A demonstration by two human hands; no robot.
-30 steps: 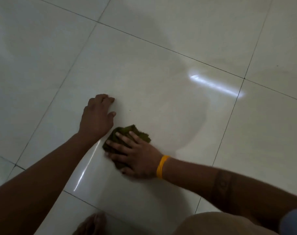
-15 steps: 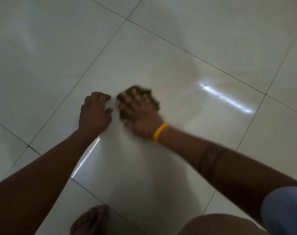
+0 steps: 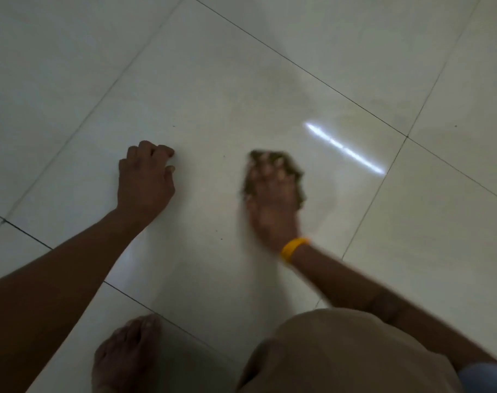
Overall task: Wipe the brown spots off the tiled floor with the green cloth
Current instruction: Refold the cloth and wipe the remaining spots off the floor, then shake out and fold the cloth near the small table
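My right hand (image 3: 271, 205), with a yellow band at the wrist, presses flat on the crumpled green cloth (image 3: 297, 173) on a pale glossy tile (image 3: 213, 109). Both are blurred by motion. The cloth shows only around my fingers and along the right side of my palm. My left hand (image 3: 145, 180) rests on the same tile to the left, fingers curled under, holding nothing. Tiny dark specks dot the tile, one (image 3: 173, 126) above my left hand, one (image 3: 224, 156) between my hands and one (image 3: 221, 238) nearer me. A faint brownish smear (image 3: 284, 78) lies beyond the cloth.
My bare foot (image 3: 125, 355) stands on the floor at the bottom, and my knee in tan cloth (image 3: 341, 353) fills the lower right. A bright light reflection (image 3: 343, 148) streaks the tile right of the cloth. Dark grout lines cross the floor.
My right hand has swept the cloth away from my left hand, towards the right. The left hand has stayed planted on the tile. The view has shifted.
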